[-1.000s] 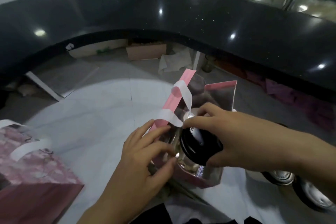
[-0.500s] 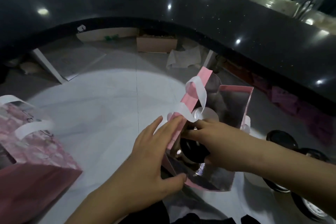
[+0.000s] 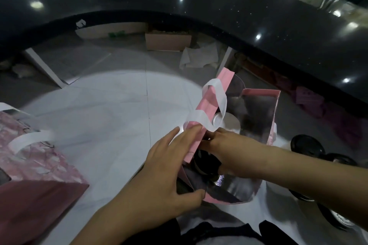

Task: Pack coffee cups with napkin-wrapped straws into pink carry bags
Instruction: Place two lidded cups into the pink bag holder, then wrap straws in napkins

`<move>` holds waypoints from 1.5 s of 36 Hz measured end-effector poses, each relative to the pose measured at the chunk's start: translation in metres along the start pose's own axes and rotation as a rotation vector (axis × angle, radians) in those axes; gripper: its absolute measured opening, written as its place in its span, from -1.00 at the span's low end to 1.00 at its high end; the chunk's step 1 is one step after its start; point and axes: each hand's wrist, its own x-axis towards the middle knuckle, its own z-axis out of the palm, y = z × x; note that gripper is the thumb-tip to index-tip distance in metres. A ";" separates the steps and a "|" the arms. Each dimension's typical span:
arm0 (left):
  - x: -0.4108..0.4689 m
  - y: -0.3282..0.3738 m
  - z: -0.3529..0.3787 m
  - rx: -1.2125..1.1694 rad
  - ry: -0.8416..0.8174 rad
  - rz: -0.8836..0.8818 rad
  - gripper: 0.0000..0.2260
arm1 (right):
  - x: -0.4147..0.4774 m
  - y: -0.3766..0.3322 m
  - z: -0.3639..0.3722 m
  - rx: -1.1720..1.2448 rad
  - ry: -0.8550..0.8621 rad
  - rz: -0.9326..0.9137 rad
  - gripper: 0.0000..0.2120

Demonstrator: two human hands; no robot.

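Tiled floor (image 3: pixel 111 117), open pink bag (image 3: pixel 258 109), patterned bag (image 3: pixel 35 175), lidded cups (image 3: pixel 306 145)

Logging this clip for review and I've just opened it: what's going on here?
A person is packing a pink carry bag. The left hand presses flat against the bag's near side, while the right hand grips a black-lidded cup down inside the opening. A white lid shows deeper in the bag. A second pink bag sits to the left; more black lids show at right.
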 end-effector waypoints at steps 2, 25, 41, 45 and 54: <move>0.000 -0.001 0.001 -0.003 0.007 0.008 -0.09 | 0.001 0.003 0.000 0.011 -0.016 0.005 -0.27; 0.013 0.002 -0.003 0.003 -0.022 0.123 -0.23 | -0.016 0.009 -0.018 0.148 -0.115 0.055 -0.23; 0.088 0.075 -0.039 0.060 0.082 0.516 -0.67 | -0.157 -0.012 -0.007 0.639 0.923 0.813 -0.44; 0.098 0.100 -0.010 0.216 -0.115 0.583 -0.38 | -0.162 -0.039 0.030 0.694 1.001 1.110 -0.31; 0.060 0.118 0.079 0.522 -0.522 0.952 -0.27 | -0.210 -0.116 0.100 0.901 0.851 1.568 -0.27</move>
